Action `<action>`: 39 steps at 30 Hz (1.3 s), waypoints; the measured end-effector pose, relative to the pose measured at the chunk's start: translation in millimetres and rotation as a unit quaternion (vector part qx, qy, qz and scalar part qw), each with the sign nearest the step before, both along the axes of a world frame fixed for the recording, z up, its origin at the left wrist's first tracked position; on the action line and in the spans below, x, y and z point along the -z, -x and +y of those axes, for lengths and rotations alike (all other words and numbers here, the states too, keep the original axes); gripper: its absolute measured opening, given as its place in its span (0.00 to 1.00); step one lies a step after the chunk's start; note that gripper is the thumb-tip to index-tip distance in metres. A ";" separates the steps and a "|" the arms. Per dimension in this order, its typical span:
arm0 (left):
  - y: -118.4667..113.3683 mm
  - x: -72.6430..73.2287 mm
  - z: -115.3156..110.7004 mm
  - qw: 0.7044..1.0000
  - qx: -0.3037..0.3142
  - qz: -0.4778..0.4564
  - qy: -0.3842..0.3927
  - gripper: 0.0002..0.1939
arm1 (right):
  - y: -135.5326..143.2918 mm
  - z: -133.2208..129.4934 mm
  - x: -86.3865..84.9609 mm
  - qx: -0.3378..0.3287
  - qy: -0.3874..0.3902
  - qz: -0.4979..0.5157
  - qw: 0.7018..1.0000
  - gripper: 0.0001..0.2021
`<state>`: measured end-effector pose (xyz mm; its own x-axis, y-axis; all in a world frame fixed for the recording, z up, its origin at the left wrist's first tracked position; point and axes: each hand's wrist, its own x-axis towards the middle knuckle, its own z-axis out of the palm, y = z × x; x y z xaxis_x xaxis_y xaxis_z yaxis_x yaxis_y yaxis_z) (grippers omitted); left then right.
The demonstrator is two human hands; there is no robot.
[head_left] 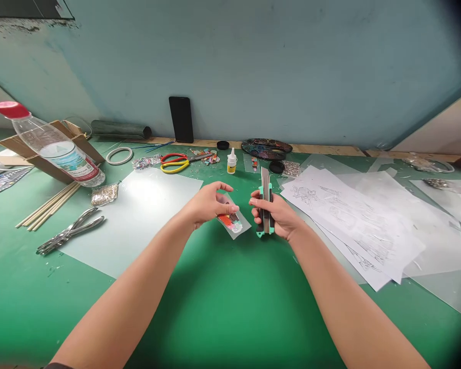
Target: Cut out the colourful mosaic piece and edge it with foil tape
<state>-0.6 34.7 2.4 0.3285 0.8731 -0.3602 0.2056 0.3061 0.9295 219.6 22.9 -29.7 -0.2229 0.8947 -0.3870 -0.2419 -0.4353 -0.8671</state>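
Between the thumb and fingers of my left hand (209, 205) is a small piece of translucent plastic sheet (238, 227) with a colourful picture in red, orange and teal. Part of the picture is hidden behind the thumb. My right hand (282, 212) grips a black and teal utility knife (266, 205), held upright with its wide blade pointing up and away from me. Both hands are above the green tabletop (234, 297), a short gap between the sheet and the knife. Just beyond them stands a small white and yellow glue bottle (231, 163).
To the left are a hole punch (71, 231), wooden sticks (49, 206), a tilted water bottle (61, 148) and a large translucent sheet (138, 210). Scissors (175, 163) and a phone (181, 119) are at the back. Printed drawings (346, 215) cover the right.
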 end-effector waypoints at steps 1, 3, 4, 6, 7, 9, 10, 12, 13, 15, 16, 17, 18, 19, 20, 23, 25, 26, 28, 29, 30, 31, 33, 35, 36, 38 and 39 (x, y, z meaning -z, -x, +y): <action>2.1 -4.6 -2.5 0.999 -0.012 -0.050 0.011 0.29 | 1.3 -1.0 -1.6 -0.008 0.002 -0.001 1.000 0.20; 5.6 -12.5 -9.1 0.992 -0.034 -0.121 0.016 0.28 | 3.8 -2.4 -3.7 -0.007 0.003 -0.004 1.000 0.19; 6.9 -15.4 -12.7 0.988 -0.049 -0.147 0.017 0.27 | 5.0 -2.9 -4.1 -0.006 0.007 -0.007 1.000 0.20; 8.5 -18.9 -19.4 0.980 -0.085 -0.180 0.023 0.26 | 6.5 -4.7 -3.7 -0.018 0.019 -0.001 1.000 0.22; 9.1 -19.8 -22.0 0.976 -0.102 -0.190 0.030 0.26 | 7.0 -6.2 -3.3 -0.029 0.022 0.015 0.999 0.24; 10.0 -20.6 -25.0 0.970 -0.119 -0.205 0.048 0.29 | 7.5 -11.1 -2.7 -0.067 0.009 0.062 0.996 0.28; 10.6 -21.0 -25.5 0.968 -0.119 -0.213 0.054 0.31 | 7.7 -14.2 -2.9 -0.090 -0.005 0.087 0.992 0.30; 12.0 -21.6 -24.8 0.967 -0.107 -0.225 0.061 0.34 | 8.5 -20.5 -4.0 -0.131 -0.048 0.114 0.984 0.31; 13.0 -21.9 -24.0 0.966 -0.100 -0.229 0.067 0.34 | 9.2 -23.1 -4.9 -0.138 -0.059 0.119 0.982 0.30; 14.9 -21.9 -21.8 0.964 -0.095 -0.233 0.082 0.33 | 11.4 -26.0 -6.4 -0.147 -0.059 0.090 0.983 0.25; 15.6 -21.4 -20.6 0.963 -0.097 -0.237 0.091 0.32 | 12.9 -26.0 -6.8 -0.144 -0.053 0.073 0.986 0.23; 15.9 -20.4 -19.3 0.960 -0.102 -0.242 0.098 0.32 | 14.6 -25.2 -6.8 -0.132 -0.045 0.056 0.989 0.22; 15.6 -18.5 -18.1 0.956 -0.112 -0.251 0.102 0.31 | 16.5 -23.8 -6.3 -0.111 -0.038 0.045 0.992 0.21; 14.6 -15.8 -17.1 0.951 -0.124 -0.265 0.102 0.30 | 18.7 -21.9 -5.4 -0.083 -0.034 0.041 0.995 0.20; 12.9 -12.2 -16.3 0.944 -0.137 -0.282 0.100 0.29 | 20.9 -20.1 -4.3 -0.050 -0.032 0.042 0.997 0.20; 3.9 3.7 -15.6 0.933 -0.142 -0.323 0.074 0.22 | 27.0 -16.5 -1.0 0.036 -0.040 0.057 0.997 0.20; -2.9 15.2 -16.5 0.951 -0.091 -0.290 0.050 0.17 | 29.5 -16.8 0.2 0.047 -0.052 0.049 0.996 0.19; -5.9 20.1 -17.2 0.960 -0.075 -0.268 0.037 0.16 | 30.1 -17.5 0.4 0.041 -0.059 0.038 0.997 0.19; -10.3 26.7 -18.4 0.965 -0.073 -0.253 0.017 0.17 | 30.2 -19.6 0.1 0.018 -0.076 0.012 0.997 0.19; -11.7 28.3 -18.9 0.964 -0.084 -0.252 0.013 0.18 | 30.0 -20.5 -0.4 0.013 -0.087 0.000 0.996 0.18; -12.4 28.9 -19.1 0.961 -0.102 -0.257 0.012 0.18 | 29.6 -21.1 -1.0 0.015 -0.098 -0.011 0.995 0.18; -12.7 28.8 -19.0 0.957 -0.124 -0.263 0.013 0.18 | 29.3 -21.3 -1.7 0.024 -0.108 -0.019 0.994 0.17; -12.3 27.3 -18.0 0.947 -0.172 -0.272 0.015 0.18 | 29.0 -20.5 -3.1 0.058 -0.117 -0.022 0.991 0.17; -10.9 26.0 -16.3 0.938 -0.211 -0.273 0.015 0.18 | 29.1 -18.7 -3.9 0.106 -0.117 -0.009 0.987 0.18; -10.0 25.7 -15.4 0.936 -0.225 -0.270 0.014 0.18 | 29.2 -17.7 -3.8 0.127 -0.117 0.003 0.985 0.18; -8.2 25.8 -14.2 0.933 -0.249 -0.258 0.012 0.17 | 29.4 -16.2 -2.6 0.152 -0.115 0.025 0.981 0.19; -7.4 26.2 -13.9 0.932 -0.258 -0.253 0.012 0.17 | 29.5 -15.9 -1.7 0.155 -0.115 0.032 0.981 0.19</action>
